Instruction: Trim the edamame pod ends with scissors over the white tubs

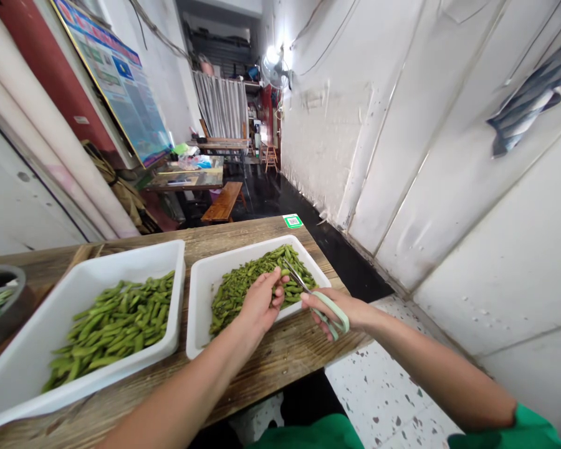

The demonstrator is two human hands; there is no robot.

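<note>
My left hand [263, 297] pinches a green edamame pod [285, 272] above the right-hand white tray [196, 312]. In my right hand [330, 308] is a pair of scissors [333, 307] with pale green handles, its metal blades pointing up and left at the pod's end. The fingers are closed around the handles. Below both hands, a heap of edamame pods [243, 277] covers much of the right-hand tray. To the left, a second white tray [180, 293] holds more edamame pods [116, 324], heaped toward its right side.
Both trays stand on a wooden table [280, 355]. A dark round container [9, 305] is at its left end, and a green QR code card [292, 221] lies at the far corner. Beyond are a wooden bench [224, 201] and a cluttered table [182, 179]. A white wall [449, 218] runs along the right.
</note>
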